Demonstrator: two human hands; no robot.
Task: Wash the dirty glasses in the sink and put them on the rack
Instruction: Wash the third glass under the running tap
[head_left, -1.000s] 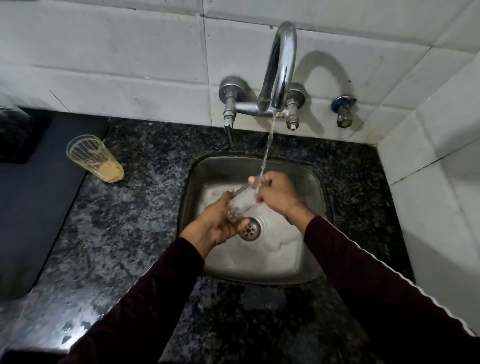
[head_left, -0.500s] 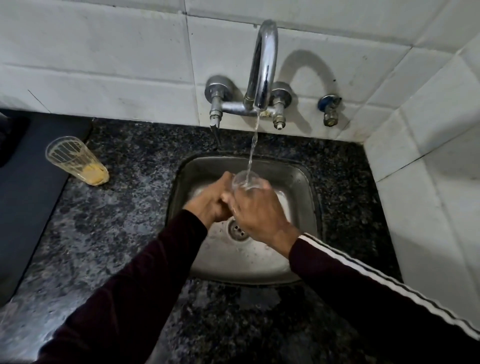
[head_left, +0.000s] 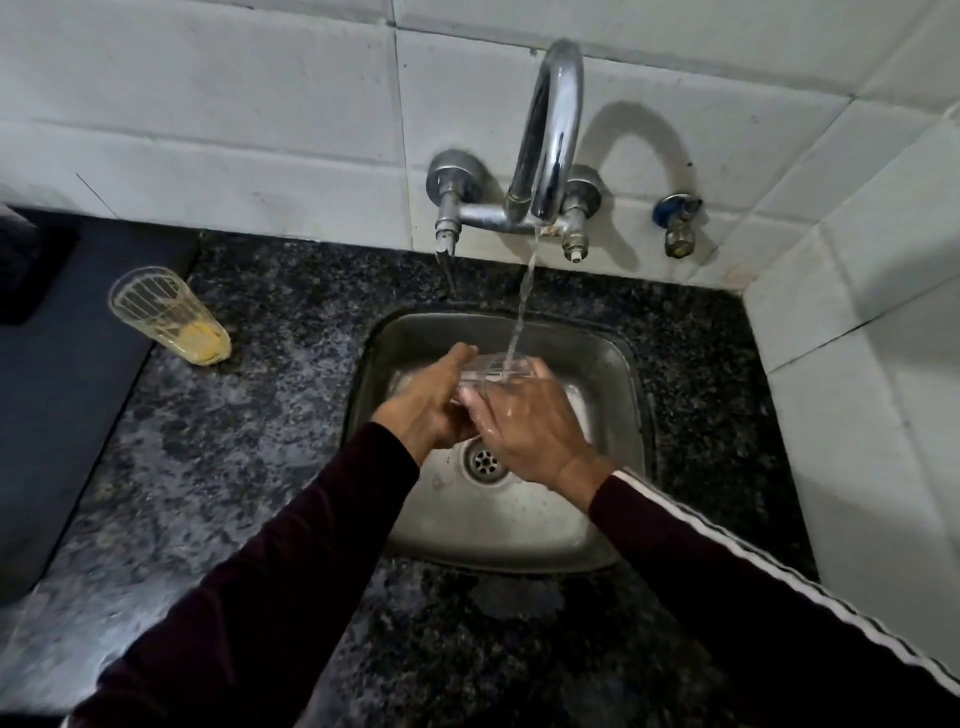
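Observation:
A clear glass (head_left: 493, 370) stands mouth-up under the running water, over the steel sink (head_left: 613, 364). My right hand (head_left: 524, 426) wraps around its side from the right. My left hand (head_left: 431, 400) lies against its left side, fingers stretched up along the glass. Both hands hide most of the glass; only its rim shows. A second glass (head_left: 166, 314), ribbed and with yellow residue at the bottom, stands upright on the dark granite counter (head_left: 234, 467) at the left.
The chrome tap (head_left: 550, 135) on the white tiled wall pours a thin stream into the glass. The sink drain (head_left: 485, 461) lies just below my hands. A dark mat (head_left: 57, 374) covers the counter at far left. A tiled side wall (head_left: 872, 364) closes the right.
The glass went from tilted on its side to upright under the stream. My right hand moved from its mouth to around its side.

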